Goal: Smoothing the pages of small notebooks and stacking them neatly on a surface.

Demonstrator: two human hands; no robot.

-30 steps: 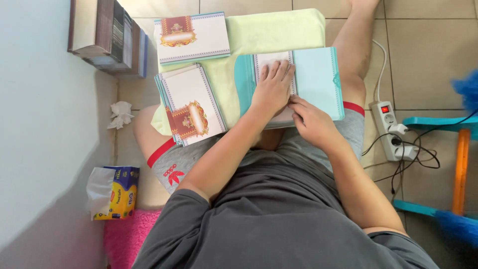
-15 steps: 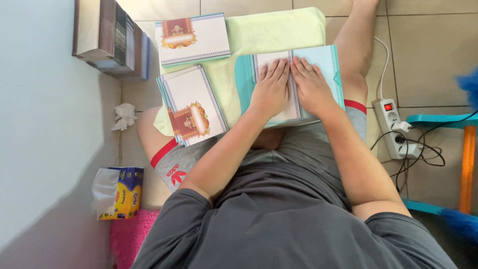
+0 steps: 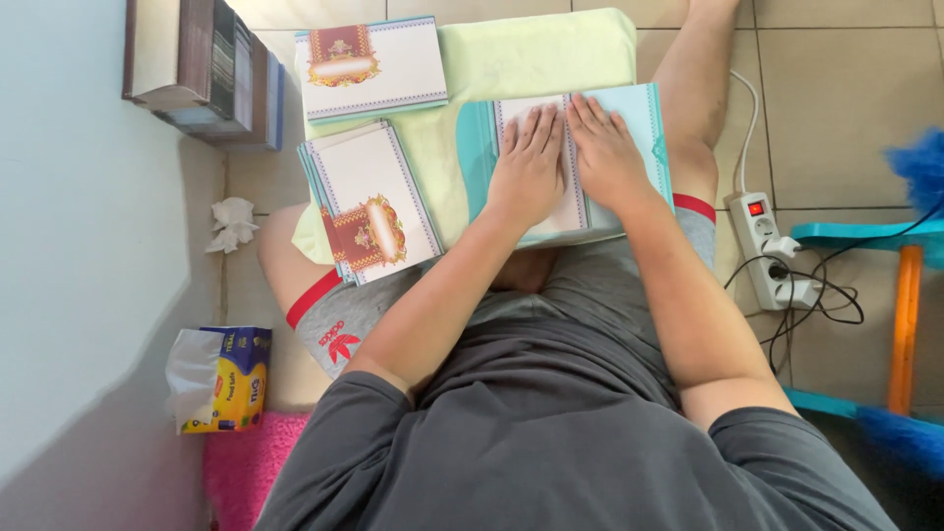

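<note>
Flat under both fingers point(image 3: 531, 133): card point(image 3: 644, 123)

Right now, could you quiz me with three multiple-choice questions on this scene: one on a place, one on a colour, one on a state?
1. Where do both hands rest?
A. on the folded card
B. on the power strip
C. on the tissue pack

2. What colour is the pillow?
A. red
B. pale yellow-green
C. black

3. How are the fingers?
A. curled in fists
B. pinching a pen
C. laid flat

Answers: 1 A, the left hand and right hand press the folded card; 2 B, the pillow shows it; 3 C, the fingers lie spread flat.
</note>
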